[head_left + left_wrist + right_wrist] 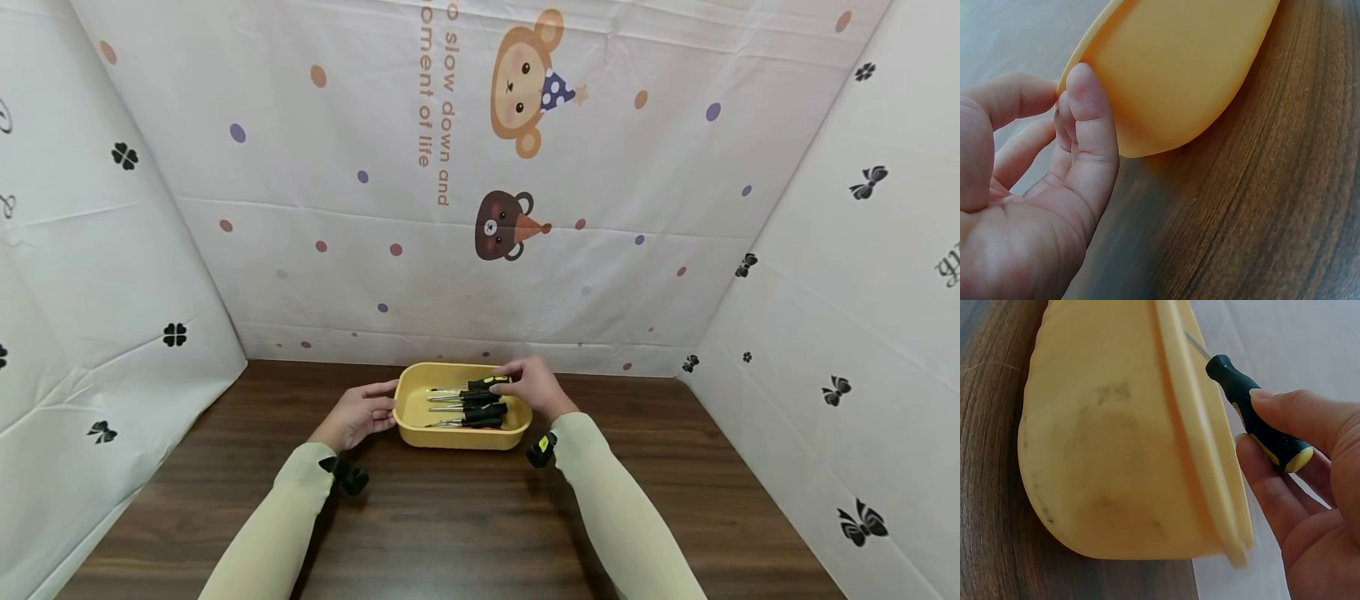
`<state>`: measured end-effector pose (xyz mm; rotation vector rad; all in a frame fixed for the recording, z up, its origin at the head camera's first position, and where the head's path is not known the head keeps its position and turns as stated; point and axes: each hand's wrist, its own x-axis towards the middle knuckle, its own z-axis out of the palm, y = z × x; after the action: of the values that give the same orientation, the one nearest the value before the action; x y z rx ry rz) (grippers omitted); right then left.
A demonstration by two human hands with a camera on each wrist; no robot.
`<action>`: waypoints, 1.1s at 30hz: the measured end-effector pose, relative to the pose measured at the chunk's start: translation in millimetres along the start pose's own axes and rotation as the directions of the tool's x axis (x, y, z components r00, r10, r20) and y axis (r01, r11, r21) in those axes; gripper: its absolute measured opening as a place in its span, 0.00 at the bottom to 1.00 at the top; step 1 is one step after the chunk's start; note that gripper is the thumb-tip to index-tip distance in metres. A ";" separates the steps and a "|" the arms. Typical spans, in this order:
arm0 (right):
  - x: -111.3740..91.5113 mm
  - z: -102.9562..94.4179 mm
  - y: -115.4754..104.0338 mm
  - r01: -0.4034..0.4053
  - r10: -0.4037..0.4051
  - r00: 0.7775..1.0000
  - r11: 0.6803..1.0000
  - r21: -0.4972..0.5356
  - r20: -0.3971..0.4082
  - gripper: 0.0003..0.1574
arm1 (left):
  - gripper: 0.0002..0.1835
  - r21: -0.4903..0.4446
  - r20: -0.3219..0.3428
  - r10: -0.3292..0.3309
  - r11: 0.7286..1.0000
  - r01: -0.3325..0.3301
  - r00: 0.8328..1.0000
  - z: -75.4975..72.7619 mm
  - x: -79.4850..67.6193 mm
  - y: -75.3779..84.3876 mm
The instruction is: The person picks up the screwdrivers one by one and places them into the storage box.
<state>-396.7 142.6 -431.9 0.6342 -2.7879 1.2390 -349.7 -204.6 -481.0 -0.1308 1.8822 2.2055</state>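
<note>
A yellow plastic basin (415, 405) stands at the back of the table with several black-handled screwdrivers (480, 410) lying in it side by side. At its left end my left hand (362, 414) grips the rim, the fingertips (1088, 94) against the outer wall. My right hand (531, 387) is over the right end and pinches the black and yellow handle of one screwdriver (1260, 412) between thumb and fingers. That screwdriver's shaft points left, partly hidden behind the rim in the right wrist view. Dark smudges mark the basin's outer wall (1104, 456).
Beneath everything is a dark brown wooden table (450, 517). Printed white sheets (420, 275) rise behind the basin and on both sides. Each wrist carries a small black camera (542, 450).
</note>
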 end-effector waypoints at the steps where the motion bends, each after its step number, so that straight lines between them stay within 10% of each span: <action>1: 1.1 1.0 0.8 0.003 -0.003 1.000 1.000 -0.008 0.003 0.18 | 0.32 -0.002 0.001 0.001 1.000 -0.001 1.000 0.1 -0.1 0.1; 33: 8.9 17.0 -16.9 -0.082 0.099 0.992 0.976 -0.201 0.076 0.16 | 0.32 0.006 -0.006 0.004 1.000 -0.004 1.000 1.0 -0.2 -1.1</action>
<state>-396.1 117.1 -429.9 0.5654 -2.9911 0.9502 -349.1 -203.5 -481.9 -0.1330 1.8929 2.2045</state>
